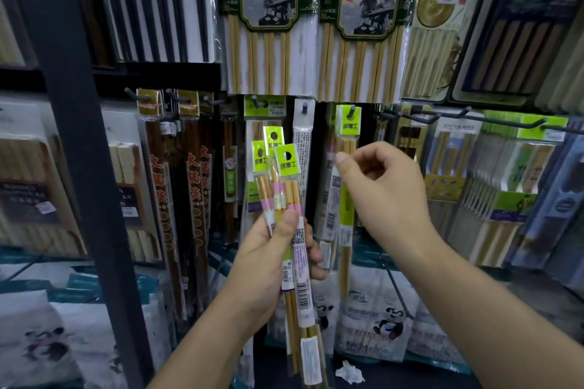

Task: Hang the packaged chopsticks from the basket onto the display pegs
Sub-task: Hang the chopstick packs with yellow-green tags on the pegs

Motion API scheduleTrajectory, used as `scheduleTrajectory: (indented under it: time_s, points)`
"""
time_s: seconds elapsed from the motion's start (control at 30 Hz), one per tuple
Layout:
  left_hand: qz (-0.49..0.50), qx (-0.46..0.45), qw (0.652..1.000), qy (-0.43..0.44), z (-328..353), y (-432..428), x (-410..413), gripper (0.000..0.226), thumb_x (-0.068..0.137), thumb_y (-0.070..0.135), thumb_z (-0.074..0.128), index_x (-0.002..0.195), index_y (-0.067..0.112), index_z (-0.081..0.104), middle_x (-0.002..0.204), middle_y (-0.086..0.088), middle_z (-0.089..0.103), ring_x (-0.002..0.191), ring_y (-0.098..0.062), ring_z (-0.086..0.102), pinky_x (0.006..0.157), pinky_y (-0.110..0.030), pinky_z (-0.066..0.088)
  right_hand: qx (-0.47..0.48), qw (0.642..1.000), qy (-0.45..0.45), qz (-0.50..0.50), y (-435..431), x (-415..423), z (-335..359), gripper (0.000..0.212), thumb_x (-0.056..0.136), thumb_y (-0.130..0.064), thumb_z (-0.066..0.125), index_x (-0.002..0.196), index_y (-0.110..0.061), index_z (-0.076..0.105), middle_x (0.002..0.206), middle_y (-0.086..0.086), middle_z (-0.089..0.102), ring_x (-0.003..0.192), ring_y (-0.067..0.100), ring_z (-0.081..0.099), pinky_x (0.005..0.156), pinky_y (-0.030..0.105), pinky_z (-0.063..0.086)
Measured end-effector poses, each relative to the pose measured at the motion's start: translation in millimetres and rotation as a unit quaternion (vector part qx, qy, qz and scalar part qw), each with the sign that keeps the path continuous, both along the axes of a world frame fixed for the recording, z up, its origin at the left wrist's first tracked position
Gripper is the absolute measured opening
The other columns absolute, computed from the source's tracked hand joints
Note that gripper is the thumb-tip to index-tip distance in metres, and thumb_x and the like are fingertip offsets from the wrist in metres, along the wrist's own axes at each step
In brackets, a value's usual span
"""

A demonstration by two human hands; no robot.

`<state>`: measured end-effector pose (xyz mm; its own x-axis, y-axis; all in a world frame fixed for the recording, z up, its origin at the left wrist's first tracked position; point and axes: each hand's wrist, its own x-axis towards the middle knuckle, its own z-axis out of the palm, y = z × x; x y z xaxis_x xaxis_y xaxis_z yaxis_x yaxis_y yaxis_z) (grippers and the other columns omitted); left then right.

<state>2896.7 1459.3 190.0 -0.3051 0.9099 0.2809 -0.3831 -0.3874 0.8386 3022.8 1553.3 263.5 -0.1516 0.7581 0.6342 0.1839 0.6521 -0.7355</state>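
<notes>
Chopstick packs [282, 178]: three gripped in left hand [271, 249], front of rack [76, 167]. Hung pack [347, 133] on peg [351, 111]; right hand [385, 189] curled, empty, thumb just beside it. Next, probably: pinch one header, thread hole onto peg.

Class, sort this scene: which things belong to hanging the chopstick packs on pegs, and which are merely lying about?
In the job: left hand gripping green-topped packs; right hand; hung pack on its peg.
Lying about: crumpled paper; panda bags; black chopsticks.
</notes>
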Motion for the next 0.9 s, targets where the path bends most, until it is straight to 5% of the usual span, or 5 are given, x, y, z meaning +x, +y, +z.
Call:
scheduleTrajectory:
  time_s: [0.13,0.27,0.47,0.67,0.9]
  points:
    - [0.010,-0.002,1.000,0.018,-3,2,3,0.039,0.082,0.042,0.067,0.100,0.008,0.060,0.072,-0.006,0.062,0.063,-0.021,0.065,0.052,-0.035,0.058,0.019,1.000,-0.013,0.006,-14,2,-10,0.013,0.092,-0.038,0.070,0.082,-0.032,0.064,0.083,-0.005,0.062,0.070,0.003,0.055,0.061,0.013,0.041]
    - [0.006,0.009,0.998,0.057,-4,3,5,0.034,0.084,0.043,0.066,0.105,0.016,0.068,0.074,-0.005,0.067,0.065,-0.020,0.067,0.054,-0.034,0.060,-0.034,0.991,-0.008,0.129,-22,0,-11,0.011,0.090,-0.032,0.074,0.083,-0.025,0.072,0.077,-0.002,0.068,0.067,0.001,0.059,0.063,0.014,0.050]
    - [0.025,0.028,0.991,0.126,-4,2,8,0.036,0.097,0.036,0.054,0.116,0.006,0.060,0.079,-0.004,0.069,0.065,-0.017,0.064,0.055,-0.029,0.053,-0.092,0.974,0.005,0.206,-24,-1,-11,0.017,0.085,-0.025,0.081,0.083,-0.011,0.071,0.069,0.005,0.069,0.052,0.020,0.060,0.046,0.026,0.055]
    - [-0.012,0.001,0.999,0.053,-6,2,3,0.031,0.091,0.036,0.062,0.109,0.012,0.067,0.084,-0.013,0.071,0.070,-0.020,0.067,0.060,-0.030,0.057,-0.155,0.961,0.053,0.222,-16,2,-10,0.027,0.073,-0.036,0.081,0.087,-0.014,0.075,0.070,-0.005,0.071,0.061,0.001,0.063,0.056,0.012,0.048]
    - [0.019,-0.003,0.993,0.118,-12,8,4,0.048,0.088,0.048,0.066,0.133,0.030,0.063,0.124,0.001,0.074,0.117,-0.016,0.069,0.098,-0.035,0.058,-0.094,0.983,-0.004,0.155,-20,0,-9,0.011,0.084,-0.026,0.081,0.081,-0.018,0.074,0.074,-0.003,0.073,0.066,0.004,0.065,0.063,0.016,0.052]
